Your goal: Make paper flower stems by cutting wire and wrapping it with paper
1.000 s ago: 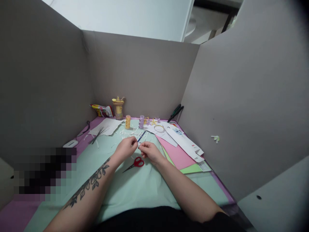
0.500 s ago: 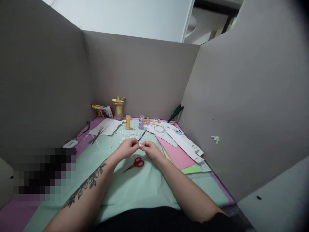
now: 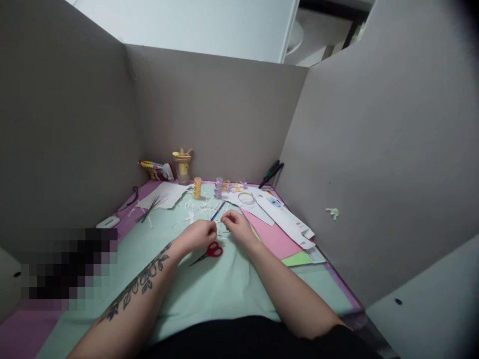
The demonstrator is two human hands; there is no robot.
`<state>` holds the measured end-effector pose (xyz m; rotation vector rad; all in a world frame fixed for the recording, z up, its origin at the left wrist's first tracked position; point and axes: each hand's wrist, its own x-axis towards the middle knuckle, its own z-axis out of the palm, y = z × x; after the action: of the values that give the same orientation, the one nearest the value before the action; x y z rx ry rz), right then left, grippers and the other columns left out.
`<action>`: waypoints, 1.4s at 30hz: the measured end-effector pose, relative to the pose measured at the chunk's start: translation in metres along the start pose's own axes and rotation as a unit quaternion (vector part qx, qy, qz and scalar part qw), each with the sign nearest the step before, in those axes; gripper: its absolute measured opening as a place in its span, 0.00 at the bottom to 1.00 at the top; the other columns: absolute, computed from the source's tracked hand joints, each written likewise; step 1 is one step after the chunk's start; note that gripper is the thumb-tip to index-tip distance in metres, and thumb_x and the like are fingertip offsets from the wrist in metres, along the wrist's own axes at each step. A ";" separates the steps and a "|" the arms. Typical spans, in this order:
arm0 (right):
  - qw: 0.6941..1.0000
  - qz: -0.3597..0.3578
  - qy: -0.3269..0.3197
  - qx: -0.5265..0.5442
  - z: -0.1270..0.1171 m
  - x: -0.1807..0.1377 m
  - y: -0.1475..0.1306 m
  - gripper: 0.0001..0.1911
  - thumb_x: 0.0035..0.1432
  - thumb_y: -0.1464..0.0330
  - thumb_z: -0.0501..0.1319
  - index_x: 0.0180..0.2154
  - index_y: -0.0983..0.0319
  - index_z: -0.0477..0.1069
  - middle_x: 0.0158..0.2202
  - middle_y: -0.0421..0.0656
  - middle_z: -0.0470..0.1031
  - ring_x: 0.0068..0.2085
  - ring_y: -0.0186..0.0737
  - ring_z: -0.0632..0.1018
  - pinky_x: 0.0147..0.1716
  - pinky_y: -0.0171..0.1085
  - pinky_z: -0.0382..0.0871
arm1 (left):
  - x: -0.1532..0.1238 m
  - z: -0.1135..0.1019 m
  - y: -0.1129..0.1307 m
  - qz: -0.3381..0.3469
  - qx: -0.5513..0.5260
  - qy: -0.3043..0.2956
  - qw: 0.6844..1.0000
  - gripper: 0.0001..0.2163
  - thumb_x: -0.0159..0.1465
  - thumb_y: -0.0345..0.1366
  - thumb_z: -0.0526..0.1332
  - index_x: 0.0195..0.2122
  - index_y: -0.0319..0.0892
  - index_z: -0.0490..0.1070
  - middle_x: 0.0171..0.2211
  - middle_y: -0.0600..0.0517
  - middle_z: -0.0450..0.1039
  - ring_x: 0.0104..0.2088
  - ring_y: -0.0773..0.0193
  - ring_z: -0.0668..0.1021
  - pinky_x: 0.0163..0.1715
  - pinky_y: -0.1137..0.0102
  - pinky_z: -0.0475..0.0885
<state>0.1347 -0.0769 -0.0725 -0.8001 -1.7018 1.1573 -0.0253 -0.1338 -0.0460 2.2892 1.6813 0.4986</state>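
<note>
Left hand [image 3: 199, 233] and right hand [image 3: 237, 225] curl closed, contents unclear, near looped red-handled scissors [image 3: 208, 253] on creased pale-green cloth [image 3: 220, 289]

No lettering can be read. Printing does show in places: the glossy packet [image 3: 156, 170] at the back left of the bench [image 3: 194, 294] has red, yellow and white print, too small to make out. The long white box [image 3: 286, 222] on the right bears a blue printed patch [image 3: 275, 202] toward its far end and a small red mark [image 3: 299, 224] nearer the front, both illegible. Faint print on the pale sheet [image 3: 317, 255] by the green paper [image 3: 297, 260] is likewise too small to decipher.
</note>
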 end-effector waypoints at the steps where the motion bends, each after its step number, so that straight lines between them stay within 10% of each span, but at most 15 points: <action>1: 1.000 0.005 -0.007 0.016 0.001 -0.002 -0.003 0.04 0.50 0.67 0.57 0.28 0.61 0.67 0.24 0.37 0.68 0.23 0.31 0.67 0.24 0.32 0.60 | 0.000 0.000 0.000 -0.007 0.011 0.004 1.000 0.09 0.54 0.32 0.51 0.26 0.42 0.71 0.25 0.51 0.74 0.27 0.63 0.72 0.26 0.72 0.60; 23: 0.963 0.187 -0.083 0.173 0.014 -0.011 0.000 0.17 0.42 0.61 0.66 0.33 0.61 0.64 0.18 0.35 0.71 0.18 0.31 0.71 0.19 0.31 0.63 | 0.006 -0.003 -0.007 -0.055 -0.082 0.142 0.985 0.08 0.56 0.36 0.51 0.27 0.42 0.68 0.25 0.53 0.72 0.27 0.64 0.71 0.27 0.72 0.62; 42: 0.999 0.027 0.007 -0.023 0.000 0.003 0.009 0.07 0.49 0.65 0.59 0.26 0.62 0.66 0.25 0.37 0.67 0.27 0.33 0.66 0.30 0.33 0.60 | 0.001 -0.002 -0.005 0.018 -0.041 0.005 0.999 0.08 0.54 0.33 0.51 0.26 0.41 0.69 0.23 0.54 0.70 0.25 0.66 0.70 0.25 0.73 0.59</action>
<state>0.1341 -0.0716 -0.0801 -0.8856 -1.7106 1.1504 -0.0297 -0.1312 -0.0460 2.2657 1.5964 0.5780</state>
